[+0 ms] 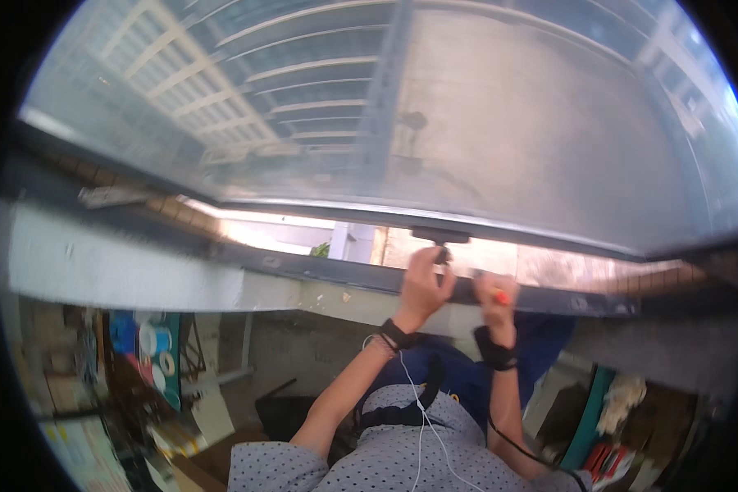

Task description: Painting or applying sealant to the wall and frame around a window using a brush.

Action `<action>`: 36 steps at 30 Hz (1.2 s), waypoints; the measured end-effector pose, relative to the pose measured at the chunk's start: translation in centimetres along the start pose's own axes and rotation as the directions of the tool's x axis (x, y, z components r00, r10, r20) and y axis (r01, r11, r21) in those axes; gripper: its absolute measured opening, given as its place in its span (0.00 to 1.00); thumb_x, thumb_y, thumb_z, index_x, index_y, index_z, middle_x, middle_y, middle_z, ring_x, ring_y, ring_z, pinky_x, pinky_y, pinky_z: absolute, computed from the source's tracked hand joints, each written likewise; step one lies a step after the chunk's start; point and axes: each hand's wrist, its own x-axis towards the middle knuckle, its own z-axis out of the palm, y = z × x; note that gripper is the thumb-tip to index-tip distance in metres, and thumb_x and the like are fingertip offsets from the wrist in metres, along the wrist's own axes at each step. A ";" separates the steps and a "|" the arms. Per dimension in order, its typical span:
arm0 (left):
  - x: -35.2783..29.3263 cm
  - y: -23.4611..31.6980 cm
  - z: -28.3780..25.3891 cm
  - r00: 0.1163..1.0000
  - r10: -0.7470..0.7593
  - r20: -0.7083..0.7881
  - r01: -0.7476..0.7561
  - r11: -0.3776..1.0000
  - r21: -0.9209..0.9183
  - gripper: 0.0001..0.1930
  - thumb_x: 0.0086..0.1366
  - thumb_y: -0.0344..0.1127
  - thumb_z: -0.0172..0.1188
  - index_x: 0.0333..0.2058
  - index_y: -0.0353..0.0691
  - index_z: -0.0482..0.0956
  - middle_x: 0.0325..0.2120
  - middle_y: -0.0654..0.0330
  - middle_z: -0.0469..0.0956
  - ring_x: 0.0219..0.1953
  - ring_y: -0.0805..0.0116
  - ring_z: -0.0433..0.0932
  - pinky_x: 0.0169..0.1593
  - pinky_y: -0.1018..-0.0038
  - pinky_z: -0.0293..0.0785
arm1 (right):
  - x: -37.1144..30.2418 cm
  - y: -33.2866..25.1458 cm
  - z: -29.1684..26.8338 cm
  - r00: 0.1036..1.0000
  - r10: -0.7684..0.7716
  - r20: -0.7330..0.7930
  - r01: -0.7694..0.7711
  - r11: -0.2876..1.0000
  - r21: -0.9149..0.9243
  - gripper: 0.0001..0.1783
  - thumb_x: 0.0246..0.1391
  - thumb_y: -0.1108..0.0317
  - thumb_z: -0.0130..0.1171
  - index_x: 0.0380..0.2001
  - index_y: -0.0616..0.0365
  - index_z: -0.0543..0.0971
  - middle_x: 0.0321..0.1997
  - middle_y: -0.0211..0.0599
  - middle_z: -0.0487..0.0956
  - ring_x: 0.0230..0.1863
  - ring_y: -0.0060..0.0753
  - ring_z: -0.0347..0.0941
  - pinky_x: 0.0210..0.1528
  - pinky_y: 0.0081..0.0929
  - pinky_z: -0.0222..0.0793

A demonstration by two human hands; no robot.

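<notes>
Now the left hand [423, 289] pinches a black window handle [441, 236] — right of it, the right hand [494, 305] clasps an orange object [502, 296].

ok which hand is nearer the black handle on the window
Left. The left hand has its fingers at the black handle's lower end; the right hand is apart, lower right.

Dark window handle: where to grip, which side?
Probably the dark handle's stub, pinched from the person's side: it juts toward them from the sash's lower edge. The left hand's fingers are at it.
</notes>
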 end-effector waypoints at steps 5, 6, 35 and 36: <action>1.3 1.4 0.3 0.997 0.077 -0.016 -0.077 0.996 -0.037 0.11 0.50 0.24 0.56 0.35 0.38 0.71 0.32 0.56 0.73 0.37 0.54 0.72 0.43 0.65 0.69 | 1.0 -1.4 1.0 1.000 -0.024 -0.011 0.025 0.982 0.189 0.14 0.48 0.76 0.51 0.11 0.64 0.67 0.11 0.39 0.65 0.11 0.34 0.61 0.15 0.28 0.53; 1.3 1.5 0.4 0.997 0.073 -0.025 -0.073 0.997 -0.036 0.11 0.49 0.23 0.55 0.34 0.38 0.71 0.32 0.57 0.74 0.37 0.55 0.72 0.42 0.65 0.69 | 0.6 -0.9 0.5 0.999 0.016 -0.029 -0.010 0.979 0.202 0.15 0.49 0.75 0.51 0.11 0.64 0.67 0.11 0.39 0.65 0.11 0.34 0.60 0.15 0.29 0.51; 0.9 1.7 0.3 0.996 0.086 -0.022 -0.087 0.996 -0.016 0.08 0.54 0.22 0.51 0.35 0.34 0.68 0.32 0.54 0.72 0.37 0.57 0.72 0.45 0.67 0.67 | 1.2 -1.0 0.6 0.976 0.210 -0.052 -0.088 0.605 0.792 0.23 0.56 0.71 0.48 0.09 0.56 0.57 0.11 0.22 0.57 0.15 0.16 0.47 0.17 0.20 0.41; 0.9 1.8 0.5 0.996 0.086 -0.018 -0.087 0.996 -0.022 0.08 0.54 0.22 0.51 0.35 0.34 0.68 0.32 0.54 0.72 0.37 0.57 0.72 0.45 0.67 0.67 | 0.7 1.2 -0.5 0.995 0.088 -0.049 -0.027 0.696 0.718 0.22 0.59 0.70 0.45 0.11 0.55 0.58 0.11 0.22 0.56 0.15 0.15 0.47 0.17 0.19 0.42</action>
